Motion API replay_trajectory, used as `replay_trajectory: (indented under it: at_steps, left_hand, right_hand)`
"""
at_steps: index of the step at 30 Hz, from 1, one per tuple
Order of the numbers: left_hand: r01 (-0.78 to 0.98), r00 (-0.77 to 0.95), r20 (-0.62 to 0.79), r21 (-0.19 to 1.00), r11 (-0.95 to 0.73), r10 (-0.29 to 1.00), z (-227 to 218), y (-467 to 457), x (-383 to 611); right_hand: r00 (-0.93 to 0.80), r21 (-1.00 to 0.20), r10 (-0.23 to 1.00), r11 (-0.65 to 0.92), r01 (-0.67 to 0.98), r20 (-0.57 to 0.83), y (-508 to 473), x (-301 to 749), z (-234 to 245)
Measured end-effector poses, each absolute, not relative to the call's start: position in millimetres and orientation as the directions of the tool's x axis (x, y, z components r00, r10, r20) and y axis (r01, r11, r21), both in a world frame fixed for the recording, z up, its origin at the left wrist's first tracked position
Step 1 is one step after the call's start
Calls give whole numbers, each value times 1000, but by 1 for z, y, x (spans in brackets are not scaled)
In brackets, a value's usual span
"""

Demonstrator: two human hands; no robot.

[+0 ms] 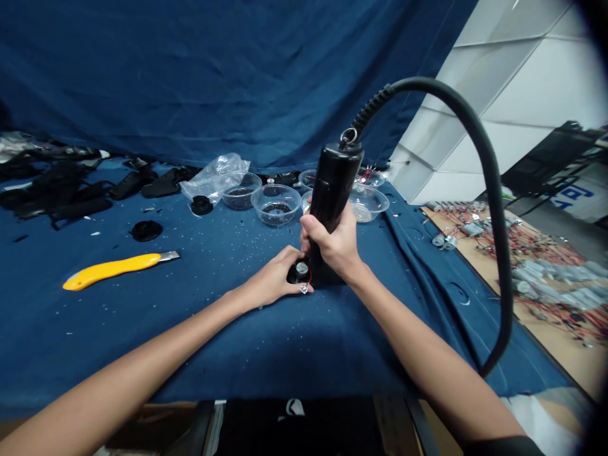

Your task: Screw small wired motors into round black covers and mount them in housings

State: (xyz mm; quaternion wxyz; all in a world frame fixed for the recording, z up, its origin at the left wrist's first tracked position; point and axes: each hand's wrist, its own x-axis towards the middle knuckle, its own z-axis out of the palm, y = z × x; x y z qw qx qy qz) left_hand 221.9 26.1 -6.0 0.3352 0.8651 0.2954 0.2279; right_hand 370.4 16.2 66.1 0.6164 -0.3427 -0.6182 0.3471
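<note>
My right hand (335,244) is wrapped around a black corded electric screwdriver (336,183), which tilts slightly with its tip pointing down. At the table's middle, my left hand (278,278) grips a black housing with a small silver motor (301,269) and a red wire. The screwdriver's lower end comes down right beside this housing; its bit is hidden, so I cannot tell whether it touches a screw. Under and to the right of the housing lies a dark flat block (327,276), partly covered by my right hand.
Clear plastic bowls (276,206) holding small parts line the back, beside a plastic bag (216,177). A yellow utility knife (114,268) and a black round part (147,230) lie left. Wired motors (546,278) cover a board at right. The thick cable (494,183) loops over the right side.
</note>
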Motion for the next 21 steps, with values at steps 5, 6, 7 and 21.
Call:
replay_trajectory:
  at_steps: [5, 6, 7, 21]
  left_hand:
    - [354, 717, 202, 719, -598, 667, -6, 26, 222]
    - [357, 715, 204, 716, -601, 668, -5, 25, 222]
    - [359, 714, 208, 711, -604, 668, -5, 25, 222]
    - [319, 709, 256, 715, -622, 657, -3, 23, 223]
  right_hand:
    - [54, -822, 821, 563, 82, 568, 20, 371, 65]
    - [41, -821, 822, 562, 104, 568, 19, 373, 66]
    - [25, -818, 822, 561, 129, 568, 19, 374, 66]
    - [-221, -732, 875, 483, 481, 431, -1, 405, 99]
